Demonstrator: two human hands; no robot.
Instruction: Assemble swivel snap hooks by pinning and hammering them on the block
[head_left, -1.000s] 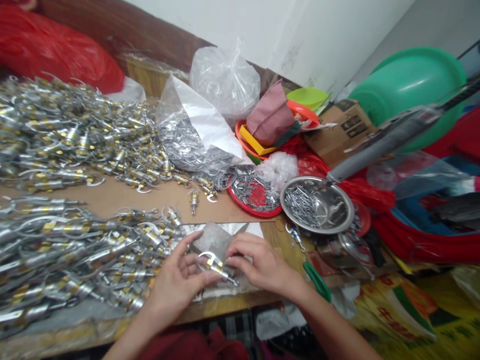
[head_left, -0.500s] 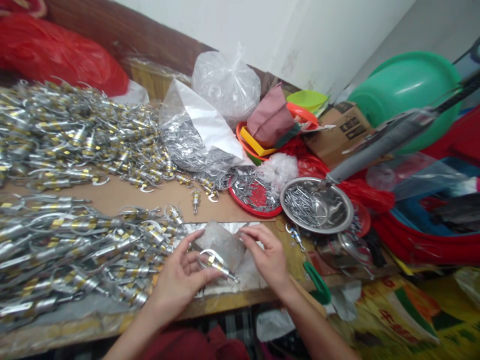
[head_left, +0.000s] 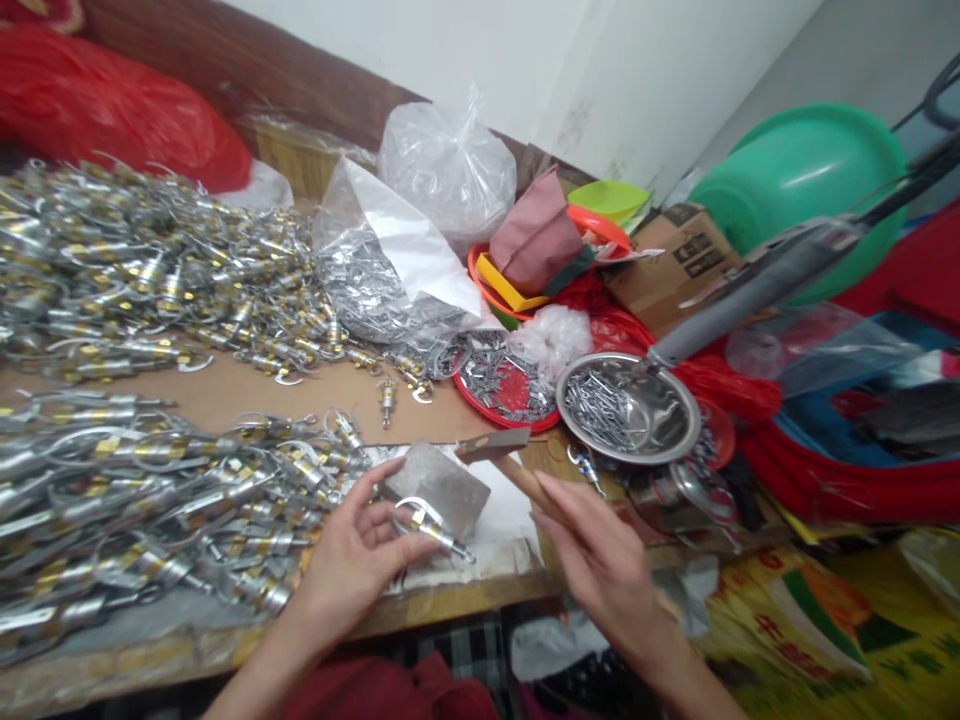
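Note:
My left hand (head_left: pixel 364 545) pinches a small metal fitting (head_left: pixel 429 528) with a brass-coloured middle and a curved silver arm, holding it against a grey metal block (head_left: pixel 442 490). The thumb lies along the fitting while other fingers reach to the block's left side. A hammer (head_left: pixel 491 445) is in my right hand (head_left: pixel 607 560), gripped by its wooden handle. Its head hangs just beyond the block's upper right corner. White paper (head_left: pixel 510 515) lies under the block on the wooden bench.
Piles of similar fittings (head_left: pixel 150 270) cover the left side. Behind are a clear bag (head_left: pixel 360 280) of small metal parts and a red plate (head_left: pixel 517 385) of clips. To the right stands a steel bowl (head_left: pixel 667 420) of pins, with a grey-handled tool (head_left: pixel 750 290) leaning over it.
My right hand has moved from the block's right side to the right and down, and now holds a hammer. My left hand stays on the fitting.

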